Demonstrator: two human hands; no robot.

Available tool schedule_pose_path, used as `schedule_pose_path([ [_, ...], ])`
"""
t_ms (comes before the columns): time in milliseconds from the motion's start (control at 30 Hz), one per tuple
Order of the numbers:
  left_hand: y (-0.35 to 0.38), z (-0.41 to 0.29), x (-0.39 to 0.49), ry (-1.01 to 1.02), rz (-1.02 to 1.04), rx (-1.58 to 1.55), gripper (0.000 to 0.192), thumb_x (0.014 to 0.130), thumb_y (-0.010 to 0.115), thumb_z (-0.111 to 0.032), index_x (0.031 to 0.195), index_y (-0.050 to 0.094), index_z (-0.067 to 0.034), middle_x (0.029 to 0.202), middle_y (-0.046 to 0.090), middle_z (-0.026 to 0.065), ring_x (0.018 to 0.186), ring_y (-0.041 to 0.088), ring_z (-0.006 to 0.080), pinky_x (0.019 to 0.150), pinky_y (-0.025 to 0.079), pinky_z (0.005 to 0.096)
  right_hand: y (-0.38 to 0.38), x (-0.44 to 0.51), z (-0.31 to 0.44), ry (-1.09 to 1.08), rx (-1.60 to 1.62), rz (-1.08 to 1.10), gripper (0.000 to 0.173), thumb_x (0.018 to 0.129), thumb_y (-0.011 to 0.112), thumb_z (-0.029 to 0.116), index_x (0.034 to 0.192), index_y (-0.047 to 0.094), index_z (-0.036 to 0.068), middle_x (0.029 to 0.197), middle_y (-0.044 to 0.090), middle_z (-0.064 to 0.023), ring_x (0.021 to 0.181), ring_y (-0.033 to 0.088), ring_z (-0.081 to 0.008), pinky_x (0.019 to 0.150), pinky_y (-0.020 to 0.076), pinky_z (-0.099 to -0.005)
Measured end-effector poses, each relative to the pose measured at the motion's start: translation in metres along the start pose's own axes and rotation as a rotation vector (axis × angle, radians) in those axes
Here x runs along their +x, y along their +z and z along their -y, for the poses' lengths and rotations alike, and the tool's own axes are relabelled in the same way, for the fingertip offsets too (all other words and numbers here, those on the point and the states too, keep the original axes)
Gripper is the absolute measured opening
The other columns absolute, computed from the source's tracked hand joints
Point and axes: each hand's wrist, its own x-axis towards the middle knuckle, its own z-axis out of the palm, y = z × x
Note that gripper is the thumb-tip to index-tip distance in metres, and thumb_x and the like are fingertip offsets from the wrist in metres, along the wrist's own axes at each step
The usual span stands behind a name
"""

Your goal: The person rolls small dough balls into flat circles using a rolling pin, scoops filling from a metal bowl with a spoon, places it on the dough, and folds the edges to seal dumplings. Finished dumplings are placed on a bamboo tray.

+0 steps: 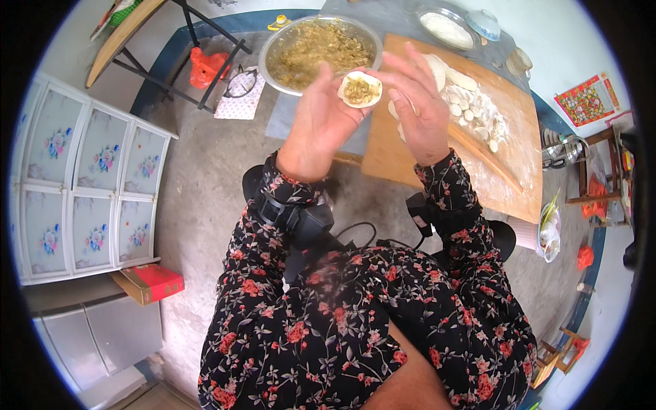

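Note:
My left hand [323, 120] holds a round dough wrapper [344, 95] with chopped filling [360, 91] heaped in its middle. My right hand [423, 110] is raised just right of it, fingers apart, its fingertips close to the wrapper's edge; whether they touch is unclear. Beyond my left hand stands a wide metal basin [267, 64] of the same-looking filling. Under and beside my right hand is a floured wooden board [392, 164]. On it lie flat dough wrappers [435, 72], a dough roll [461, 79], several small dough pieces [464, 105] and a wooden rolling pin [487, 158].
At the table's back are a metal dish of flour [446, 29], a pale bowl [483, 24] and a cup [518, 62]. A yellow-capped bottle [279, 22] is behind the basin. White cabinets [97, 179] stand left, and a plastic-lined bin [548, 233] stands right.

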Motion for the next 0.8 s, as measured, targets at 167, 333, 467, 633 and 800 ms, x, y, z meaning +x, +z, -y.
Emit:
schedule_pose_path([
  [167,0.018,0.017,-0.012,-0.087,0.053,0.032,0.062,0.098,0.025,-0.045,0.120,0.037,0.011,0.117,0.051,0.0185,0.106,0.053,0.0252,0.092,0.044,0.0362,-0.017,-0.014,0.009,-0.065,-0.209,-0.022,0.016,0.075,0.064,0.004,0.087,0.068,0.012,0.123,0.056,-0.0079,0.127,0.035,-0.0342,0.104,0.0294,-0.0418],
  [333,0.025,0.037,-0.028,0.060,0.278,0.445,0.044,0.095,0.048,-0.026,0.123,0.042,0.008,0.116,0.054,0.0123,0.106,0.052,0.0191,0.093,0.042,0.0315,-0.022,-0.020,0.022,0.079,-0.067,-0.144,0.008,0.073,0.066,0.008,0.080,0.068,0.012,0.122,0.056,-0.0052,0.125,0.038,-0.0304,0.102,0.0311,-0.0385],
  [467,0.027,0.045,-0.037,0.138,0.223,0.677,0.043,0.088,0.056,-0.004,0.128,0.042,0.004,0.120,0.053,0.0088,0.109,0.051,0.0155,0.095,0.040,0.0289,-0.022,-0.022,0.038,0.225,-0.006,-0.338,0.013,0.075,0.066,0.007,0.088,0.066,0.008,0.117,0.057,-0.0096,0.120,0.042,-0.0264,0.094,0.0389,-0.0344],
  [633,0.030,0.049,-0.039,0.298,0.270,0.649,0.049,0.086,0.055,0.001,0.132,0.039,0.003,0.126,0.051,0.0095,0.115,0.049,0.0164,0.097,0.039,0.0290,-0.021,-0.031,0.056,0.702,0.623,-0.449,0.024,0.080,0.063,0.002,0.103,0.058,0.002,0.104,0.060,-0.0078,0.098,0.055,-0.0147,0.084,0.0450,-0.0265],
  [800,0.031,0.049,-0.039,0.267,0.305,0.676,0.055,0.085,0.057,0.000,0.135,0.035,0.003,0.132,0.047,0.0154,0.117,0.049,0.0195,0.100,0.038,0.0312,-0.019,-0.037,0.059,0.654,0.782,-0.399,0.023,0.082,0.061,-0.002,0.105,0.058,0.001,0.099,0.061,-0.0045,0.088,0.057,-0.0097,0.080,0.0463,-0.0239],
])
